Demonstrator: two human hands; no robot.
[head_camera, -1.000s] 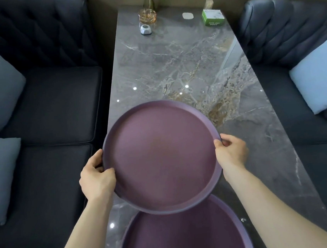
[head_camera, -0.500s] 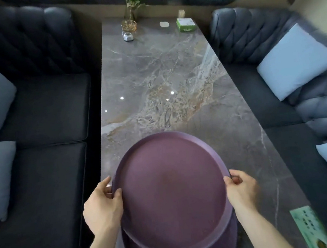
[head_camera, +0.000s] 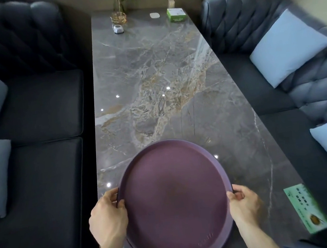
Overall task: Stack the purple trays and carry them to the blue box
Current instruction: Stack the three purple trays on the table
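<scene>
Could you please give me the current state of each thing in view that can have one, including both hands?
Left hand: closed on the left rim of the purple tray, thumb on top.
Right hand: closed on the right rim, same grip.
Purple tray: upright, empty, held by both hands, seated over a second tray whose edge shows at lower left.
Green card: lying flat on the table.
Green box: closed, at the far end.

Grey marble table (head_camera: 153, 74) with purple tray (head_camera: 174, 199), green box (head_camera: 176, 14), green card (head_camera: 306, 207), glass vase (head_camera: 118, 15).
</scene>
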